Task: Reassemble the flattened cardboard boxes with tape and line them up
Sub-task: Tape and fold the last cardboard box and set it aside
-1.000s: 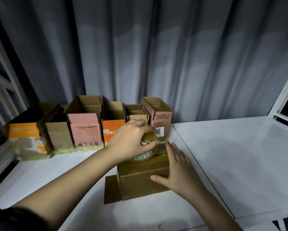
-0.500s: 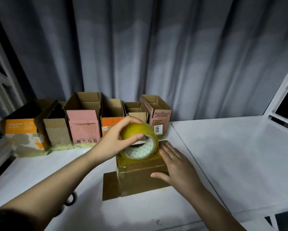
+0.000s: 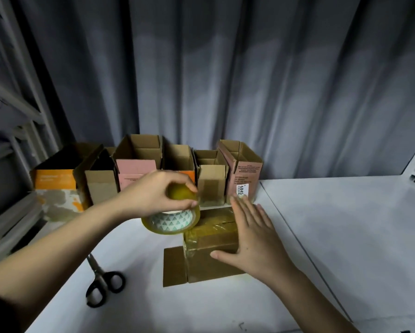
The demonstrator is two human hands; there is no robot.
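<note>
The left hand (image 3: 153, 195) is gripping the tape roll (image 3: 171, 218), now lifted off the box (image 3: 209, 251) toward the desk's (image 3: 334, 236) left edge. The right hand (image 3: 252, 239) is resting flat, fingers straight, on the mid-desk box, smoothing tape; the seam is probably nearly sealed.

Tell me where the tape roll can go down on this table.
Free: the wide white table right of the taped box, and the near strip in front of it. Crowded: the row of boxes at the back, and the scissors near left.
</note>
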